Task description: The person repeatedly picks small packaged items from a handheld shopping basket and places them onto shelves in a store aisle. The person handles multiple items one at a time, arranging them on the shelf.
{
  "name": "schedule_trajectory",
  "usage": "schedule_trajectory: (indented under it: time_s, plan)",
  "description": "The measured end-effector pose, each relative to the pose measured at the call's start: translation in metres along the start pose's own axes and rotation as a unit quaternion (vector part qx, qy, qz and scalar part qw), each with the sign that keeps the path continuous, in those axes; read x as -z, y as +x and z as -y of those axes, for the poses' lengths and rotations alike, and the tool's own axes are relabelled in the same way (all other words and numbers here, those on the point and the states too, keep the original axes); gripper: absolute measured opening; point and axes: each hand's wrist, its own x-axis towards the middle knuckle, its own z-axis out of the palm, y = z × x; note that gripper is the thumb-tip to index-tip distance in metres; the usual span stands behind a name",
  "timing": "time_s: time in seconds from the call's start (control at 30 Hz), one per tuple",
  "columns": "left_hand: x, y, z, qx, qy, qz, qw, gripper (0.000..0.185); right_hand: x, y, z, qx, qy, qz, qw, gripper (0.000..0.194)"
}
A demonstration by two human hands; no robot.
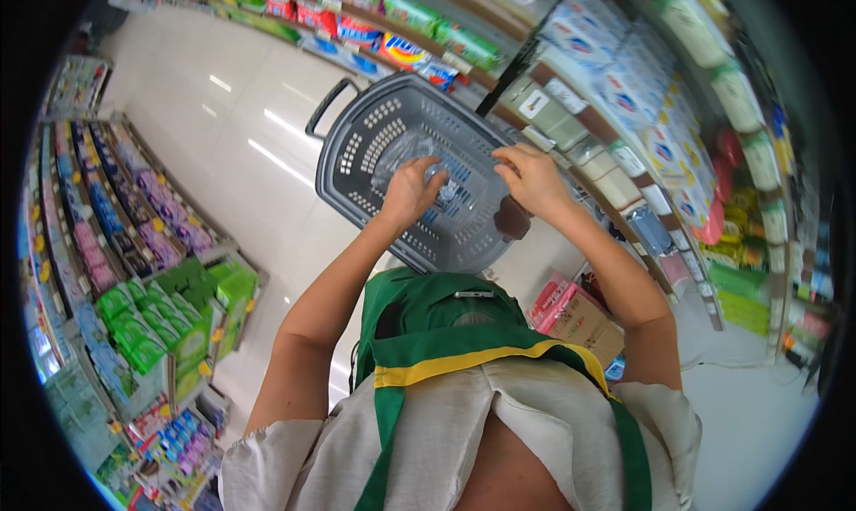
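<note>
A grey plastic shopping basket (328, 166) with slotted walls and a dark handle stands before me. Clear plastic packaging (401, 151) and blue-and-white printed items (451, 193) lie inside it. Over the basket is my left hand (409, 188), thumb and fingers curled apart; nothing solid shows in its grip. My right hand (531, 180) is above the basket's right side, its thumb close to the fingertips; whether it pinches something thin or clear cannot be told. A dark brown item (512, 219) shows just below my right hand, and its link to the hand is unclear.
Shelves with detergent bags (403, 48) run along the top, and folded towels (555, 120) fill the right shelf. A cardboard box (582, 320) and pink packages (554, 300) sit low at the right. Shelves of green packs (137, 324) line the left, beside a tiled floor (221, 110).
</note>
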Motion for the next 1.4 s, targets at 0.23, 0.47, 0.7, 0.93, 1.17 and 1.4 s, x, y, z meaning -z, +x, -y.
schedule_trajectory:
  time_s: [0.23, 0.47, 0.7, 0.93, 1.17, 1.4]
  plan:
    - [-0.081, -0.043, 0.119, 0.207, -0.027, 0.095, 0.973, 0.033, -0.157, -0.021, -0.083, -0.166, 0.049, 0.164, 0.971, 0.023]
    - [-0.128, -0.055, 0.147, 0.309, -0.073, 0.135, 0.939, 0.027, -0.317, -0.061, -0.174, -0.289, 0.039, 0.199, 0.936, 0.021]
    - [-0.131, -0.044, 0.159, 0.332, -0.185, 0.095, 0.920, 0.025, -0.418, -0.046, -0.219, -0.237, -0.076, 0.167, 0.954, 0.033]
    - [-0.126, -0.037, 0.161, 0.375, -0.256, 0.106, 0.885, 0.027, -0.447, -0.039, -0.244, -0.203, -0.191, 0.260, 0.925, 0.025]
    - [-0.150, -0.063, 0.188, 0.448, -0.241, 0.062, 0.858, 0.043, -0.376, -0.036, -0.196, -0.179, -0.162, 0.320, 0.916, 0.024]
    - [-0.113, -0.042, 0.140, 0.541, -0.299, 0.001, 0.786, 0.055, -0.236, -0.026, -0.093, -0.060, -0.079, 0.211, 0.972, 0.019]
